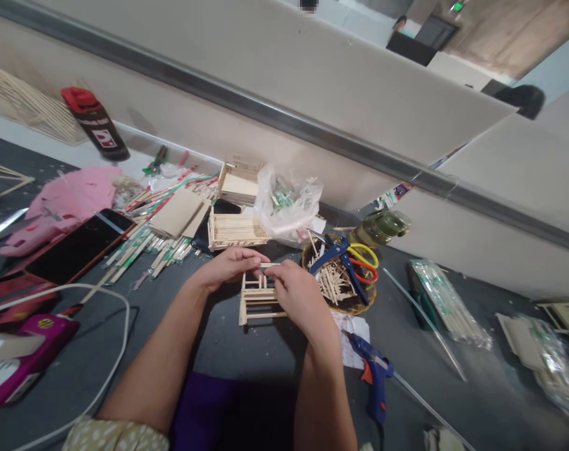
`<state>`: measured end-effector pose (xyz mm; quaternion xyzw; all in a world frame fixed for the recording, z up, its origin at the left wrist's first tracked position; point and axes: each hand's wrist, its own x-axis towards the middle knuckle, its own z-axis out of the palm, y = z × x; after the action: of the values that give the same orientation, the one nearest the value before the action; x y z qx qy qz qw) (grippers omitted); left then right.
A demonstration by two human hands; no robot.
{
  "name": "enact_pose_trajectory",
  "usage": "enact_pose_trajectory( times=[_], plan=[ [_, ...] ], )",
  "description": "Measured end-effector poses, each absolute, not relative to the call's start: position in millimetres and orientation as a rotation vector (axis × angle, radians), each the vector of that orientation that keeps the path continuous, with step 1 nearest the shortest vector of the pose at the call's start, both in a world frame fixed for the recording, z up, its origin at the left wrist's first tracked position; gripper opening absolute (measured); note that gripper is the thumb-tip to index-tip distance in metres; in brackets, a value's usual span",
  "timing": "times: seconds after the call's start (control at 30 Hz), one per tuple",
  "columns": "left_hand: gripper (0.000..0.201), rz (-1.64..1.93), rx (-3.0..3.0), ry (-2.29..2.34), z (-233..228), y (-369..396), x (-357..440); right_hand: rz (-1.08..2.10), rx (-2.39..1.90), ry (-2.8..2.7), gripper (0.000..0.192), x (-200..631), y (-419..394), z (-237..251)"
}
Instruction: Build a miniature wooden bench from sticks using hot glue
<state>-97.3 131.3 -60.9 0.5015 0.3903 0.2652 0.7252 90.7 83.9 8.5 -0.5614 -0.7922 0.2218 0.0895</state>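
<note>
A small frame of wooden sticks (259, 299) stands on the dark table in front of me, with thin rails and short uprights. My left hand (232, 266) holds its far left part, thumb and fingers pinched at the top rail. Curled over the frame's right side, my right hand (294, 291) has its fingertips at the upper sticks and hides that end. Whether a loose stick is between the fingertips cannot be made out. Just behind my hands sits a stick-built box (237, 229). A blue glue gun (373, 369) lies to the right of my right forearm.
A basket (371, 300) holds cut sticks, pliers (336, 257) and scissors (364, 263). Behind are a plastic bag (289, 207) and a green bottle (383, 227). Wrapped chopsticks (448, 307) lie right. A phone (80, 247), a white cable (125, 326) and a dark bottle (96, 125) are left.
</note>
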Motion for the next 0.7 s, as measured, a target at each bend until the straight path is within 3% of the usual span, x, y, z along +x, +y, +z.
enact_pose_trajectory(
  times=[0.7],
  plan=[
    [0.057,0.598,1.111,0.852,-62.8,132.1,-97.1,0.671,-1.667,-2.356,0.034,90.2,83.7,8.1]
  ],
)
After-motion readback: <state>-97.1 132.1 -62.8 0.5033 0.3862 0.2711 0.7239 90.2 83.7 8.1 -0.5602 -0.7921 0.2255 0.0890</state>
